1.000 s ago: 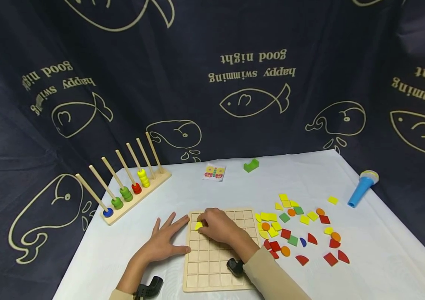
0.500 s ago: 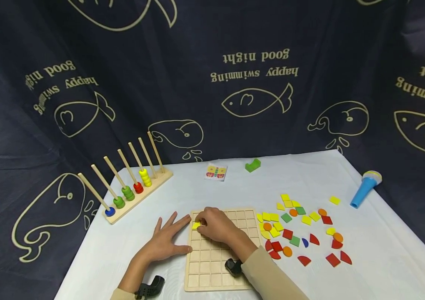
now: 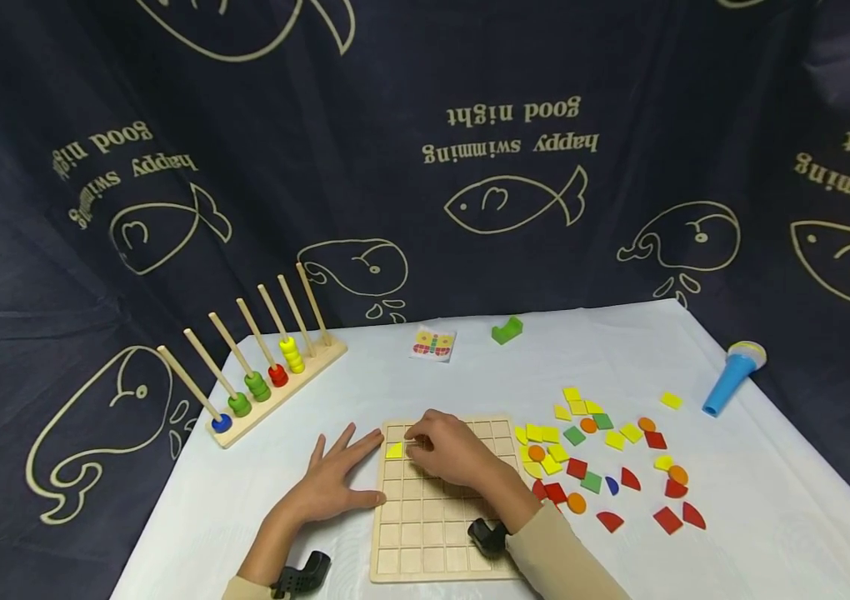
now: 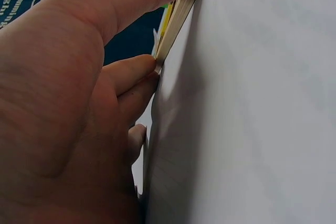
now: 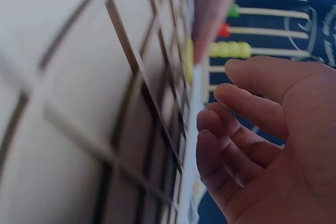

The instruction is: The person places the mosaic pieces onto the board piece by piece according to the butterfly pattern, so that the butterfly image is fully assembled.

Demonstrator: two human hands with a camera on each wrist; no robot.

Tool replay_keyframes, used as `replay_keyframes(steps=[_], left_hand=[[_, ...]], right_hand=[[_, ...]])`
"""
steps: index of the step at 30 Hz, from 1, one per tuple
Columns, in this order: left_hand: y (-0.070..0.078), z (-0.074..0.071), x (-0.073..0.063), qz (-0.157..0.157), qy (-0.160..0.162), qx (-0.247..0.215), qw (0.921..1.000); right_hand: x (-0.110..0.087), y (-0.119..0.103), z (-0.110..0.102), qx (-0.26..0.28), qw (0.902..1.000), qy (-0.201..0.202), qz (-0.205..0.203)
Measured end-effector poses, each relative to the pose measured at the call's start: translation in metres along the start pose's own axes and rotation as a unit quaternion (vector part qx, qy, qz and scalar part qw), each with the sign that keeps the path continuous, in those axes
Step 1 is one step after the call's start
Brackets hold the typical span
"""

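Observation:
A yellow quarter-round tile (image 3: pixel 395 452) lies in a square of the wooden grid board (image 3: pixel 412 537), second row from the top at the left edge. My right hand (image 3: pixel 449 450) hovers over the board just right of that tile, fingers loosely bent; in the right wrist view nothing sits between the fingers (image 5: pixel 247 108). My left hand (image 3: pixel 331 483) is spread flat at the board's left side, its thumb and forefinger touching the edge. The left wrist view shows these fingers (image 4: pixel 134 72) against the board's side (image 4: pixel 181 19).
Loose yellow, red, green, orange and blue tiles (image 3: pixel 577 468) lie right of the board. A peg stand (image 3: pixel 275 400) with coloured beads is at the left. Toward the back are a butterfly picture card (image 3: pixel 433 345) and a green block (image 3: pixel 507 331); a blue toy microphone (image 3: pixel 728 379) lies far right.
My right hand has let go of the yellow tile and drawn off to the right, leaving the tile lying in its square. The left hand keeps its place at the board's edge.

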State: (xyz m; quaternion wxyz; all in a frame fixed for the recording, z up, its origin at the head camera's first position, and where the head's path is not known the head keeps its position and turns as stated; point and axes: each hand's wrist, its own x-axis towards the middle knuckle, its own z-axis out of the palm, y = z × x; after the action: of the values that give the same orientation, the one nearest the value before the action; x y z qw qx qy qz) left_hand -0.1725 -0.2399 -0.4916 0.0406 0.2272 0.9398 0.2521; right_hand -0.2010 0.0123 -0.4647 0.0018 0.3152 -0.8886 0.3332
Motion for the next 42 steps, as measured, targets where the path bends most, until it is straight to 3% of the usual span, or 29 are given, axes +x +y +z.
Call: replay_keyframes(steps=[7, 22, 29, 35, 42], left_hand=[[0.001, -0.004, 0.0, 0.009, -0.003, -0.002, 1.0], [0.003, 0.006, -0.004, 0.013, -0.006, -0.004, 0.9999], [0.006, 0.001, -0.004, 0.015, -0.003, -0.01, 0.9998], [0.007, 0.0, -0.004, 0.007, -0.012, -0.009, 0.9999], [0.005, 0.0, 0.0, 0.017, -0.019, 0.004, 0.9997]], right_hand=[[-0.023, 0.013, -0.028, 0.023, 0.9993, 0.025, 0.014], [-0.063, 0.054, -0.068, 0.028, 0.9909, 0.103, 0.083], [-0.075, 0.086, -0.092, 0.016, 0.9797, 0.124, 0.157], [-0.086, 0.112, -0.11, -0.019, 0.9728, 0.127, 0.193], [-0.09, 0.144, -0.12, -0.058, 0.9551, 0.131, 0.259]])
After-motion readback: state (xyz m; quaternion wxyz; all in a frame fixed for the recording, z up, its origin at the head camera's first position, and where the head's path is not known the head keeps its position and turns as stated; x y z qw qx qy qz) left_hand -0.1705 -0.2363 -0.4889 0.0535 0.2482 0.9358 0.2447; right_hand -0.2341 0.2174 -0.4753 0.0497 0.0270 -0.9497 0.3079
